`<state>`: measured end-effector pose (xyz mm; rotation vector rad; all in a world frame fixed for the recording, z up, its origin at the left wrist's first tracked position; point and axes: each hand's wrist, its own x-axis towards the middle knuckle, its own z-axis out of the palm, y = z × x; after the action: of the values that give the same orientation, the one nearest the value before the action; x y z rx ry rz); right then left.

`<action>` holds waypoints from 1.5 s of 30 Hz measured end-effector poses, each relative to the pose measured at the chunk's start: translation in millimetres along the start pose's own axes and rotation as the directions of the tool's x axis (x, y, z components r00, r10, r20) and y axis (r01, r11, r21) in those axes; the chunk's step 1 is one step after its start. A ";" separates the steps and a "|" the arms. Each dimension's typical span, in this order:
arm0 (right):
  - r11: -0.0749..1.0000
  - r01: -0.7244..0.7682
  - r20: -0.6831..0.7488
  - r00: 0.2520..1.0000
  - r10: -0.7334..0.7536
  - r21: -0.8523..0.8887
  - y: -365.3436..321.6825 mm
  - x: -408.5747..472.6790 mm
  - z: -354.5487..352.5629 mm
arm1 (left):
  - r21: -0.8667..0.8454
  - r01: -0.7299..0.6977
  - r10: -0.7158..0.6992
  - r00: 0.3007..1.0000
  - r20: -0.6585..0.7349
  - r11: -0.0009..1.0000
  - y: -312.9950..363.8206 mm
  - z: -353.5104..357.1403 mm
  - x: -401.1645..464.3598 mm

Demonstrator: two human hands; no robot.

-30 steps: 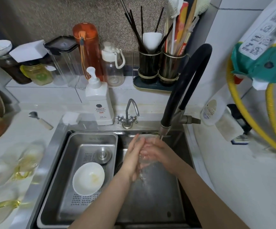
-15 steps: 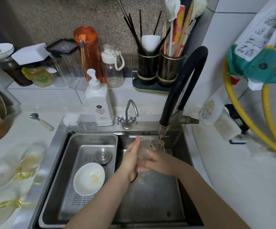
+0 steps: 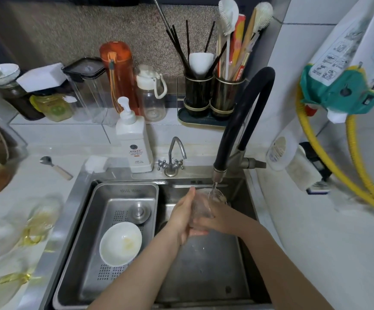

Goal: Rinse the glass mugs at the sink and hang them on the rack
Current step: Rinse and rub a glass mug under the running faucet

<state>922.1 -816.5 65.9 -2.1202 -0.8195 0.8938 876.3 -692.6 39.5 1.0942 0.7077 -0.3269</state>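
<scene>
A clear glass mug (image 3: 208, 203) sits between both hands over the steel sink (image 3: 204, 276), its mouth under the thin stream from the black faucet (image 3: 239, 121). My left hand (image 3: 181, 218) lies flat against the mug's left side, fingers straight and pointing away from me. My right hand (image 3: 218, 218) wraps the mug from the right and below. Several more glass mugs with gold handles (image 3: 40, 220) lie blurred on the counter at the left. No rack is in view.
A steel drain tray (image 3: 87, 253) fills the sink's left half and holds a white bowl (image 3: 120, 243) and a plug. Behind stand a soap pump bottle (image 3: 134, 142), a small tap (image 3: 172, 159), bottles, jars and utensil holders (image 3: 213, 95). A yellow hose (image 3: 329, 166) hangs right.
The mug has been tipped upright with its mouth under the stream, and both hands shifted slightly lower around it. The camera view has drifted a little downward.
</scene>
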 end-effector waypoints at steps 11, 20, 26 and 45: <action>0.986 -0.022 -0.040 0.999 0.016 -0.167 7.8 0.4 -0.6 | 0.014 0.049 -0.048 0.999 -0.023 0.999 4.4 1.6 -2.4; 0.993 -0.073 0.056 0.995 0.078 -0.090 3.4 -6.3 2.7 | 0.041 0.069 -0.067 0.997 -0.040 0.997 2.2 -0.1 -3.3; 0.997 -0.019 0.114 0.993 0.027 -0.077 -1.6 -9.3 2.8 | 0.069 0.099 -0.096 0.994 -0.056 0.993 5.9 -10.9 1.2; 0.591 0.036 -0.292 0.892 0.345 0.806 11.7 3.2 4.4 | 0.590 -0.594 0.611 0.765 0.204 0.546 -27.9 -6.4 -5.5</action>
<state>923.7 -819.2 53.3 -1.4641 0.0581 0.6537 854.0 -699.7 22.0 1.9233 0.1751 0.0784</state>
